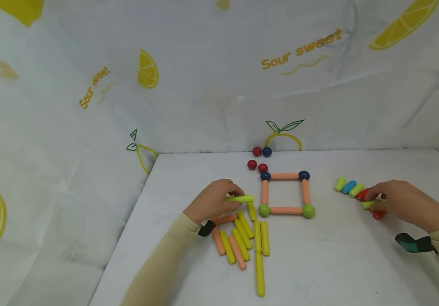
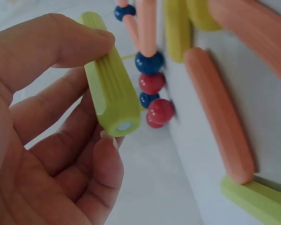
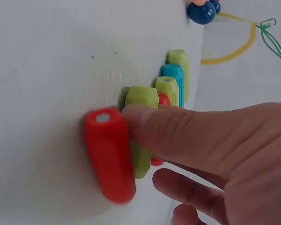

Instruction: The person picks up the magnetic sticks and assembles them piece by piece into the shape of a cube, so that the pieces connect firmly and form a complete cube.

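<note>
My left hand holds a yellow-green magnetic stick between thumb and fingers, raised over a cluster of long sticks. A pale metal disc shows in the stick's near end. At the right, my right hand pinches a short yellow-green stick with thumb and fingers. Close beside that one lies a short red stick, and on its other side another red stick is partly hidden by the hand. Further along this slanting row are a blue short stick and two more yellow-green ones.
Between the hands lies a square of orange sticks with blue balls and green balls at its corners. Red balls and a blue one sit behind it. Several yellow sticks and orange sticks lie below my left hand.
</note>
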`<act>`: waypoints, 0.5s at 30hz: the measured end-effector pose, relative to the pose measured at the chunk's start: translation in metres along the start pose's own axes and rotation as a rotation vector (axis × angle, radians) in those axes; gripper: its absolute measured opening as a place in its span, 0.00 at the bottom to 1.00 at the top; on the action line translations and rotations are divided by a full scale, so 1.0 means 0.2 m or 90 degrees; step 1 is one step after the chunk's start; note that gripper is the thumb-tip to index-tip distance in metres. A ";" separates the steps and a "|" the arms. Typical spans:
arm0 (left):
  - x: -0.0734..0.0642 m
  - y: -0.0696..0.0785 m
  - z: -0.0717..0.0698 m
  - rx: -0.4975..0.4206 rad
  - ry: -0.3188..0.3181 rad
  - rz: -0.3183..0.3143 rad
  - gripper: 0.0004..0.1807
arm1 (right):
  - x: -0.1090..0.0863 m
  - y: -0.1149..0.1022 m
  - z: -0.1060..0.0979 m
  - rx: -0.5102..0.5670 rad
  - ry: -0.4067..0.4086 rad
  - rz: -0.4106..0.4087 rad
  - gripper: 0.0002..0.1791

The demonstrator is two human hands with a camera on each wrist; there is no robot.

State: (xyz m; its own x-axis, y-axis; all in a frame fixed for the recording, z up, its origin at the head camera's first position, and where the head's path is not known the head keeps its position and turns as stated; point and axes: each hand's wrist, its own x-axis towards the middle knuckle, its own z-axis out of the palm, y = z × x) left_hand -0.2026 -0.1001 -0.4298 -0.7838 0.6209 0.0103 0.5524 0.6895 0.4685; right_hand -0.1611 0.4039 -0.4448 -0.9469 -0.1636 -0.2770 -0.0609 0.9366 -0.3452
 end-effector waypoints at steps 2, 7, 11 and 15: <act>0.01 0.01 0.00 -0.012 0.000 0.005 0.12 | 0.00 -0.02 0.01 -0.005 -0.007 -0.010 0.13; 0.02 0.05 0.00 -0.029 -0.001 0.012 0.13 | -0.04 -0.20 0.02 -0.015 0.047 -0.052 0.16; 0.01 0.09 0.00 -0.021 0.010 0.022 0.13 | -0.03 -0.53 0.08 0.044 0.103 -0.123 0.15; 0.00 0.13 0.01 -0.014 0.011 0.041 0.12 | 0.02 -0.82 0.16 0.116 0.104 -0.186 0.14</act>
State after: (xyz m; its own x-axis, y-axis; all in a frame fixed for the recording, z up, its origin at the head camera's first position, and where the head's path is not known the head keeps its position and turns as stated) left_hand -0.1880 -0.0809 -0.4195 -0.7522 0.6565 0.0561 0.5951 0.6404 0.4855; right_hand -0.1448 0.2402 -0.4187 -0.9365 -0.3506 -0.0016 -0.2928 0.7847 -0.5463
